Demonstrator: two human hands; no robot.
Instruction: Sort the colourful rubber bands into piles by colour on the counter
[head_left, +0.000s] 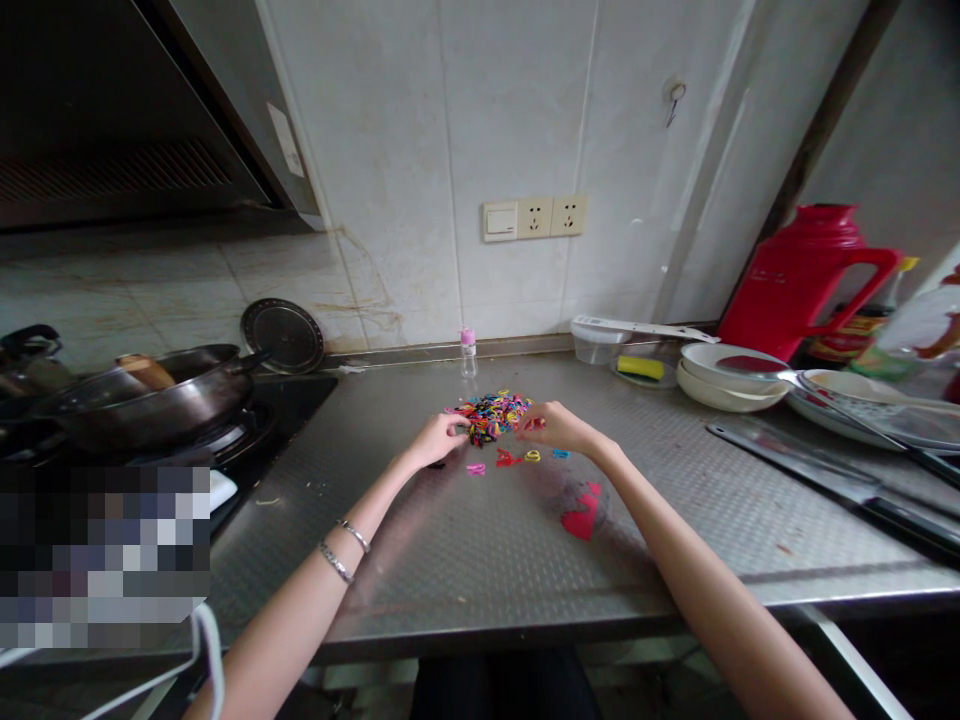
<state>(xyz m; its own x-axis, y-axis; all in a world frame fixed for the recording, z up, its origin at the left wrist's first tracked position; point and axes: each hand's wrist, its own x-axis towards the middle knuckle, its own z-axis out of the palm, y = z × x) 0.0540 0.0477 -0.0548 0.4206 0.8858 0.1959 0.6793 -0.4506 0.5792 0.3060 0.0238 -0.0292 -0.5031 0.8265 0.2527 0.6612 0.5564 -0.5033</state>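
A heap of small coloured elastic bands (491, 413) lies on the steel counter (480, 540). My left hand (437, 438) rests at the heap's left edge, fingers curled in a pinch on the bands. My right hand (559, 427) is at the heap's right edge, fingers bent and pinching a red band. A few loose bands (517, 458) in pink, red, yellow and blue lie in a row just in front of the heap, between my hands. Two bracelets sit on my left wrist.
A small clear bottle with a pink cap (468, 352) stands behind the heap. A wok (161, 392) sits on the stove at left. Bowls (731, 375), plates, a knife (832, 480) and a red thermos jug (806, 280) crowd the right.
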